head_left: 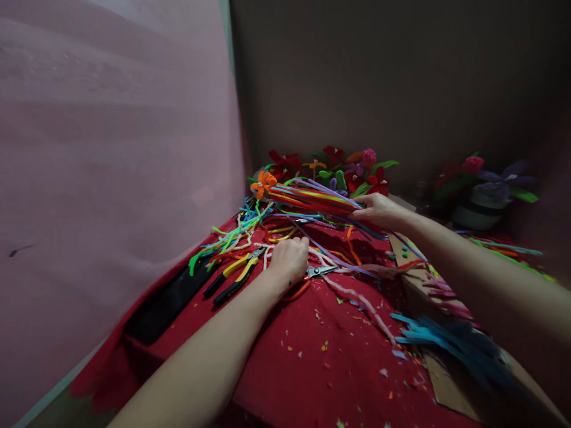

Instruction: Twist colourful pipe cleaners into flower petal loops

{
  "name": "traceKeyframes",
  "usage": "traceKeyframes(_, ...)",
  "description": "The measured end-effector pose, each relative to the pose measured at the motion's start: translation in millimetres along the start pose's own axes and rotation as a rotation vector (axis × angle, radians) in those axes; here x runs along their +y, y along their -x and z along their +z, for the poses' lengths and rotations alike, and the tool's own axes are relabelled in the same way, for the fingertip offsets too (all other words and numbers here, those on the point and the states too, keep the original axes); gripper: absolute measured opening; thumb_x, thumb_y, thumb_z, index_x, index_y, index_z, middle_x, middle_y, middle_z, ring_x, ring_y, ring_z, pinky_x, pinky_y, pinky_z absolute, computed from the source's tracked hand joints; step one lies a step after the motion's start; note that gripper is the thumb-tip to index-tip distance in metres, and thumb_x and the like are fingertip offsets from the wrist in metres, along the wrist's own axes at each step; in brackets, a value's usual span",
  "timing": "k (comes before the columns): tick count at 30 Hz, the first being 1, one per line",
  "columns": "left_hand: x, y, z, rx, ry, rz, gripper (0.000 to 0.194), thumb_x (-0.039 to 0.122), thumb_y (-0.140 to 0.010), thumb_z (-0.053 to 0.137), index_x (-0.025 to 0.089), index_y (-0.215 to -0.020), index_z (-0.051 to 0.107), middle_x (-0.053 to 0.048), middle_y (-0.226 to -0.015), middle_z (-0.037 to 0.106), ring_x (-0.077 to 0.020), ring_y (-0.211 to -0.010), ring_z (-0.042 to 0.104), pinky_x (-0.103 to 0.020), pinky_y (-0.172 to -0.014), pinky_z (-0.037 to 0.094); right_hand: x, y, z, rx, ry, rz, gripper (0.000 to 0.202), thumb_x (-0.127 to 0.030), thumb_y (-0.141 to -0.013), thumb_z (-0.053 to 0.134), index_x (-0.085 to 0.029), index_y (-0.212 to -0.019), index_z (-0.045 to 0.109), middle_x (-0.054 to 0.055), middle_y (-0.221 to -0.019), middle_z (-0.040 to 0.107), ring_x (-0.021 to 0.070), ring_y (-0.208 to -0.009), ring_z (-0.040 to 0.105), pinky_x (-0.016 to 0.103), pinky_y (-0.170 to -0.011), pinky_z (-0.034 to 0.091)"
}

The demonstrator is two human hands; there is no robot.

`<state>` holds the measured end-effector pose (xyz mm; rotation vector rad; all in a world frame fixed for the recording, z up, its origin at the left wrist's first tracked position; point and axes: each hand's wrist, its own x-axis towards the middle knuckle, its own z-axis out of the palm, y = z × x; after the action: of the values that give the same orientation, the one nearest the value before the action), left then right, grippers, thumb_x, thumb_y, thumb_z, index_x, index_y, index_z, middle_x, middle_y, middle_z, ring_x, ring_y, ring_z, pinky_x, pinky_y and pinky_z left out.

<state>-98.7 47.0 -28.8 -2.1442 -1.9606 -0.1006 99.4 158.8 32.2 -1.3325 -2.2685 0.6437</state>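
My right hand [377, 211] is closed around one end of a bundle of pipe cleaners [312, 198], red, yellow, blue and purple, raised over the back of the red cloth. My left hand [289, 259] rests in a fist among loose pink and white pipe cleaners; whatever it holds is hidden. Scissors with orange handles [300, 290] lie beside it, their blades pointing right. Just left of that hand are pliers with yellow and black handles [236, 279]. A second pair of scissors with yellow handles [282, 232] lies behind the left hand.
Fuzzy flowers [334, 169] stand along the back, with a pot [479, 205] at the right. A black phone-like object [167, 309] lies at the left edge. Blue pipe cleaners [446, 339] lie over cardboard [446, 386] at the right. Scraps dot the red cloth [285, 368].
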Motion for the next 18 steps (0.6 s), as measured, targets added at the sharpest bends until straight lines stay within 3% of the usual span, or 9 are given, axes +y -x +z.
traceKeyframes(11,-3,-1,0.7,0.008,0.007,-0.054,0.029,0.021,-0.085,0.03,0.016,-0.099,0.055,-0.011,-0.089,0.065,-0.023,-0.084,0.063,-0.032,-0.067,0.048,13,-13,14,0.01,0.321,-0.084,0.035,-0.035,-0.068,0.052,-0.017,-0.095,0.065,-0.003,-0.062,0.055,0.0107,-0.056,0.05,0.018,-0.047,0.032)
traceKeyframes(18,-10,-2,-0.7,-0.05,0.028,-0.047,0.029,0.017,-0.079,0.038,0.02,-0.094,0.062,-0.01,-0.088,0.066,-0.0236,-0.084,0.062,-0.033,-0.068,0.048,24,-9,22,-0.022,0.42,-0.093,0.042,-0.038,-0.068,0.057,-0.018,-0.105,0.062,0.004,-0.088,0.067,0.0176,-0.077,0.06,0.02,-0.06,0.039)
